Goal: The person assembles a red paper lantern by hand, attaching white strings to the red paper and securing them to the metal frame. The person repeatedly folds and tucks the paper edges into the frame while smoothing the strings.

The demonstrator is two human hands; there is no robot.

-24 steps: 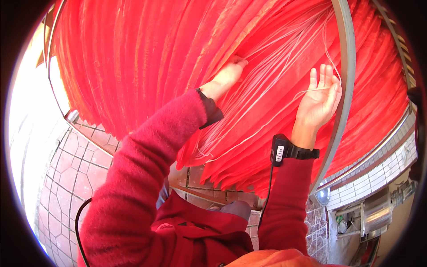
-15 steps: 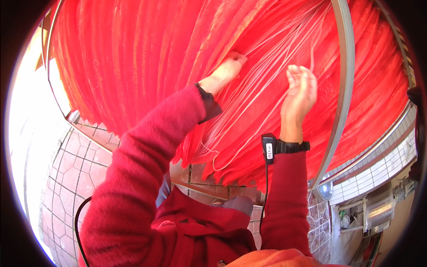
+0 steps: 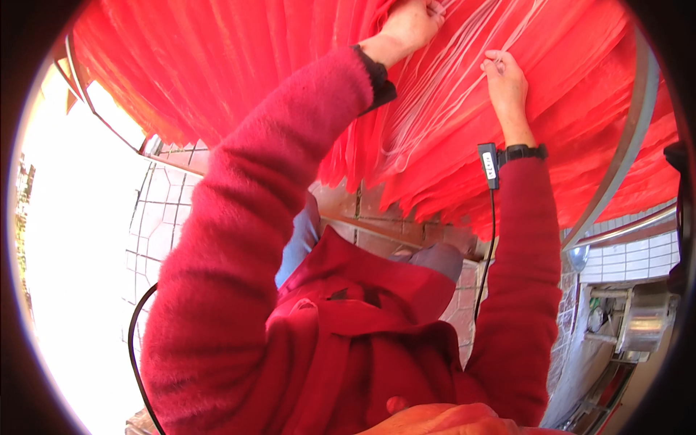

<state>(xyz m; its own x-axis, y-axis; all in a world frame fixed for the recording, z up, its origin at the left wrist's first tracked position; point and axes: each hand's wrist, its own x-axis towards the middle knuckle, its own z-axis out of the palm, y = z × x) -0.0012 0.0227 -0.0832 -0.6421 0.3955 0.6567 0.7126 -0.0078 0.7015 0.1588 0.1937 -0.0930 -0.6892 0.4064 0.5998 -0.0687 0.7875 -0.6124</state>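
A huge sheet of red pleated fabric [image 3: 246, 65] spreads across the upper part of the view. A bundle of thin white strings [image 3: 441, 87] runs slantwise over it, between and around my hands. My left hand [image 3: 409, 27] is up at the top, over the folds beside the strings, with its fingers curled together; what they pinch is too small to make out. Lower and to the right, my right hand [image 3: 506, 81] has its thumb and fingertips pressed together on a white string at the right side of the bundle.
A curved metal hoop [image 3: 632, 138] crosses the fabric on the right. Near the lower right stands a machine with a shiny metal cylinder [image 3: 645, 319]. A black cable [image 3: 490, 246] hangs from the box on my right wrist. Paving tiles [image 3: 163, 217] show below the fabric.
Both hands appear higher in the view, shifted to the right. My right hand's fingers, looser before, now pinch together by the strings. Fabric and hoop have shifted with the view.
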